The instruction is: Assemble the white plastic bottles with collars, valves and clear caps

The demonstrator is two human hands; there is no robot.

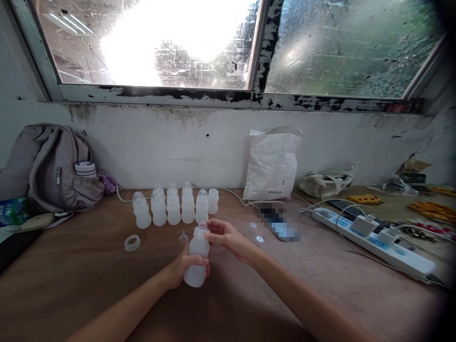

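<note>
Milky white bottle (pixel 195 273), brown tabletop (pixel 81 285), grey backpack (pixel 48 166), white package (pixel 271 164)

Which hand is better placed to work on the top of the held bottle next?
Probably the right hand: its fingers are up at the bottle's neck, beside the clear teat, while the left hand is wrapped around the body.

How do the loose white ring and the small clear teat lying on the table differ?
The white ring is wider; the clear teat is smaller.
The ring is milky and open in the middle; the teat is see-through with a narrow raised tip.
The teat sits close to the left hand; the ring lies farther left.
Both rest on the brown table.
</note>
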